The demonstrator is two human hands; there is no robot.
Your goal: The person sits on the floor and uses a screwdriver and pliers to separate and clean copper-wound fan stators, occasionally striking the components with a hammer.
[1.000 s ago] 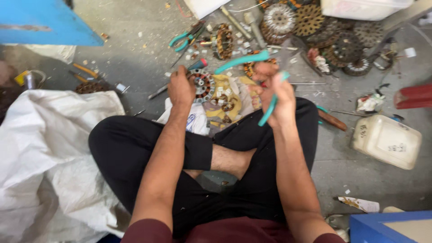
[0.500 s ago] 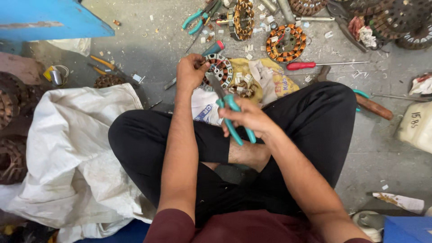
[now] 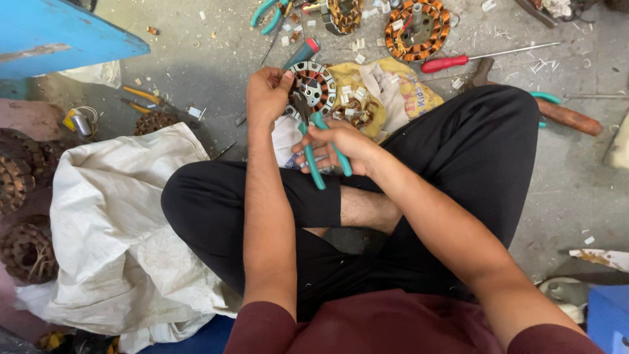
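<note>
I sit cross-legged on a concrete floor. My left hand (image 3: 267,95) grips the rim of a round motor stator (image 3: 317,85) with copper windings, held upright on a yellow cloth (image 3: 393,85). My right hand (image 3: 334,145) is closed around teal-handled pliers (image 3: 322,157), whose jaws point up at the stator's lower edge. Small white insulation pieces lie scattered on the cloth beside the stator.
Two more wound stators (image 3: 415,27) lie further ahead, with a red-handled screwdriver (image 3: 458,61) and teal pliers (image 3: 268,13) near them. A white sack (image 3: 111,223) lies at my left, dark stators (image 3: 19,190) beyond it. A blue board (image 3: 59,33) is at top left.
My right hand brought the pliers down from the raised position to the stator my left hand holds. The view has shifted, so the floor items sit higher in frame.
</note>
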